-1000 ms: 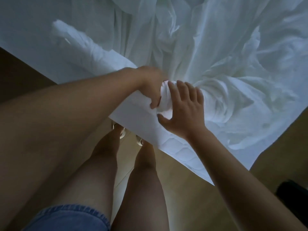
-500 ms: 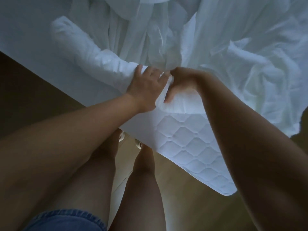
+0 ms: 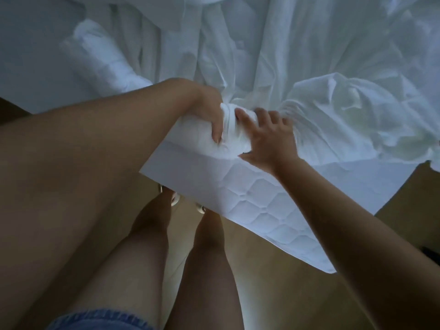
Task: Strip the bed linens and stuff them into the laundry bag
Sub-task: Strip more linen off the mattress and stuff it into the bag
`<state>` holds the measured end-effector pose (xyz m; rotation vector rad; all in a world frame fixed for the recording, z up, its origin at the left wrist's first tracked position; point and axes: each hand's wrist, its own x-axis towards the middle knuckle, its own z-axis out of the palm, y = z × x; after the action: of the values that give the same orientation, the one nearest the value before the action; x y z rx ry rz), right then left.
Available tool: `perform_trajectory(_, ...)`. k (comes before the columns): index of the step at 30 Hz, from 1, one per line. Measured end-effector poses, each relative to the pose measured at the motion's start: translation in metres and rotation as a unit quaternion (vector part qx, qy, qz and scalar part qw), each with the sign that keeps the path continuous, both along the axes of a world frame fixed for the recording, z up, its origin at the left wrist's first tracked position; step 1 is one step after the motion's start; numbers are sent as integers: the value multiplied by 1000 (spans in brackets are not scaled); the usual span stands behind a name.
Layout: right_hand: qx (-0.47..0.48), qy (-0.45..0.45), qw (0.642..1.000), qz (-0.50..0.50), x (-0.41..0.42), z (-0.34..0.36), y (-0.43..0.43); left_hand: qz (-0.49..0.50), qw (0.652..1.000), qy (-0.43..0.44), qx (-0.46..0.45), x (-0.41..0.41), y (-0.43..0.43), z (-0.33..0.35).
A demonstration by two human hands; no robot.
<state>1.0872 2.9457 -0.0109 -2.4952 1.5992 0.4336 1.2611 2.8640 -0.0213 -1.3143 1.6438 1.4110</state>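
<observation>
A loose white sheet (image 3: 273, 67) lies crumpled over the bed, gathered into a thick twisted bunch (image 3: 232, 136) at the near edge. My left hand (image 3: 209, 110) grips that bunch from the left, fingers curled over it. My right hand (image 3: 269, 139) closes around the same bunch from the right, thumb under it and fingers over the top. Below the bunch the quilted mattress (image 3: 250, 198) shows bare at its near side. No laundry bag is in view.
A rolled white bundle of linen (image 3: 104, 58) lies on the bed at the left. My bare legs (image 3: 152, 246) stand on the wooden floor (image 3: 273, 282) right against the mattress edge. A dark object (image 3: 432, 253) sits at the right edge.
The right hand has moved back from over the sheet to take the bunch from the right. The left hand has shifted its hold from the roll's edge onto the bunch. More sheet is gathered.
</observation>
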Motion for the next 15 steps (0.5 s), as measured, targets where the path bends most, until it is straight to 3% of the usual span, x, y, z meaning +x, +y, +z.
perform_trajectory(3,166,-8,985,-48,3,3,-29,-23,985,-6,-169,-6,12,11)
perform_trajectory(6,210,-33,974,-77,1,9,-45,-138,939,-24,-313,-18,55,21)
perform_trajectory(8,241,-61,963,-107,2,13,-51,-170,924,-47,-339,-23,75,17)
perform_trajectory(11,323,-72,930,-158,-2,15,-51,-166,911,-1,-377,-23,70,8)
perform_trajectory(15,475,-110,829,-274,-9,12,-43,-216,939,49,-263,-25,50,14)
